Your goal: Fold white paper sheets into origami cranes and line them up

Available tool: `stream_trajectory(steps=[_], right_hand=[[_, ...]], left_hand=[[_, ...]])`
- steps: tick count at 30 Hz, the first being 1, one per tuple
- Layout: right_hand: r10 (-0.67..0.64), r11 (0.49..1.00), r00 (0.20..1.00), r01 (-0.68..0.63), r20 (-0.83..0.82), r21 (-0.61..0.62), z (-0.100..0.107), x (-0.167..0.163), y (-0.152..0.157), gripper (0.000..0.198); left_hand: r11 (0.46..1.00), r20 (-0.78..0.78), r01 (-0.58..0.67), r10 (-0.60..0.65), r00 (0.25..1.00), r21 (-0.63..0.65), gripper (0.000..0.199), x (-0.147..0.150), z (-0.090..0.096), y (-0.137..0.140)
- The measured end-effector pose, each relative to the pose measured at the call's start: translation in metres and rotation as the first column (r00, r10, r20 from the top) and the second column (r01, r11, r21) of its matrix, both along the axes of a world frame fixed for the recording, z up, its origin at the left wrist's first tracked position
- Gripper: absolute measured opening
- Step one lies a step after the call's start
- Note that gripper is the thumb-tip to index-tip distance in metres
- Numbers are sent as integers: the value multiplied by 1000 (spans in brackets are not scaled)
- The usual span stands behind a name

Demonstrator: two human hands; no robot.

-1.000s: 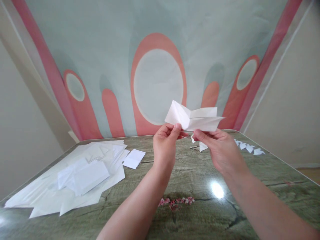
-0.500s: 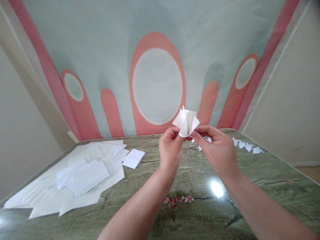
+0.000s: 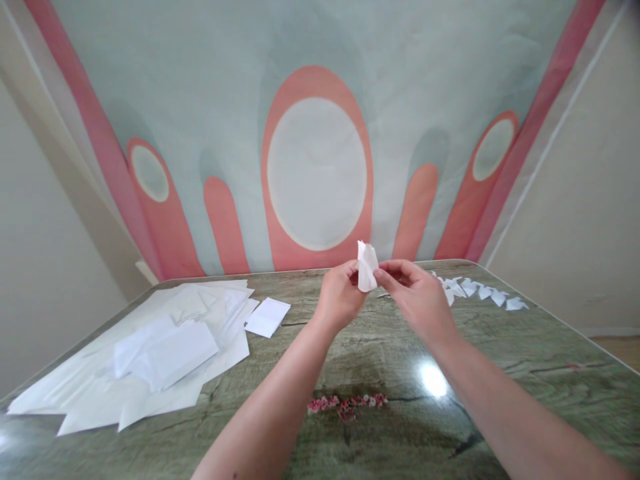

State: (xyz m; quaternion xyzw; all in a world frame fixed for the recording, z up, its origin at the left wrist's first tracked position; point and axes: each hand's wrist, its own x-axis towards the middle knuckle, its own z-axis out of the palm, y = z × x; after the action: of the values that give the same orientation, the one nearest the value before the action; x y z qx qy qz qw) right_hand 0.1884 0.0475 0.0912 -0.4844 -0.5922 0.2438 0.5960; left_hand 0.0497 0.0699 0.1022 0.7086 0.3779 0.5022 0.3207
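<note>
A small folded piece of white paper (image 3: 367, 268) is held up above the far part of the table, between both hands. My left hand (image 3: 341, 293) is closed on its left side, with the fingertips partly hidden behind the paper. On the right, my right hand (image 3: 417, 293) pinches the paper's edge between thumb and fingers. Several small folded paper pieces (image 3: 484, 291) lie in a row on the table beyond my right hand.
To the left, a spread pile of white paper sheets (image 3: 95, 380) covers the wood-patterned table (image 3: 280, 373). A small white paper square (image 3: 268, 317) lies beside the pile. Behind the table rises a grey-green backdrop (image 3: 220, 87) with coral shapes.
Both hands have come down slightly with the paper. It was spread wide before and now looks narrower and more upright. More of the row of folded pieces shows.
</note>
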Motion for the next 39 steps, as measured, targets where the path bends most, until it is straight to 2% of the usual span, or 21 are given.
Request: stream_trajectory(steps=[3,7,9,11,12,16,21,24,26,33,36,39], right_hand=[[-11,1000,999,13,47,-28,-1,-2,0,26],[143,984,988,-135,57,-116,-20,-6,-1,25],[232,962,973,-230,0,-151,-39,-9,-5,26],[250,944,954,-278,-166,-178,-59,-13,-12,28],[238,939,936,-290,-258,-185,-69,-16,-15,28],[225,930,922,-299,-314,-213,-93,-26,-28,30],[333,877,892,-412,-305,-249,-93,-28,-33,35],[330,877,925,-374,-188,-303,-94,-23,-34,32],[314,882,934,-354,-173,-311,-95,-20,-34,30],[365,850,852,-469,-375,-239,-90,-20,-38,19],[397,820,844,-503,-362,-273,-85,-23,-41,20],[400,827,873,-475,-278,-301,-83,-22,-43,23]], left_hand=[[1000,-80,3,-2,997,5,5,-8,-5,2],[987,-11,26,-28,1000,-159,8,-21,-26,-7],[950,117,99,-67,991,-295,11,-27,-40,-18],[897,223,126,-31,974,-424,22,-32,-56,-30],[876,265,134,-7,964,-463,24,-32,-63,-36],[849,333,141,43,942,-510,25,-31,-82,-49],[883,277,110,24,961,-457,22,-34,-88,-51],[906,165,71,-1,986,-418,20,-40,-87,-52],[906,128,88,-38,991,-414,21,-43,-88,-52],[903,198,75,11,980,-424,20,-44,-94,-48],[905,208,120,-36,978,-409,16,-41,-95,-52],[914,174,99,-32,984,-394,18,-39,-94,-56]])
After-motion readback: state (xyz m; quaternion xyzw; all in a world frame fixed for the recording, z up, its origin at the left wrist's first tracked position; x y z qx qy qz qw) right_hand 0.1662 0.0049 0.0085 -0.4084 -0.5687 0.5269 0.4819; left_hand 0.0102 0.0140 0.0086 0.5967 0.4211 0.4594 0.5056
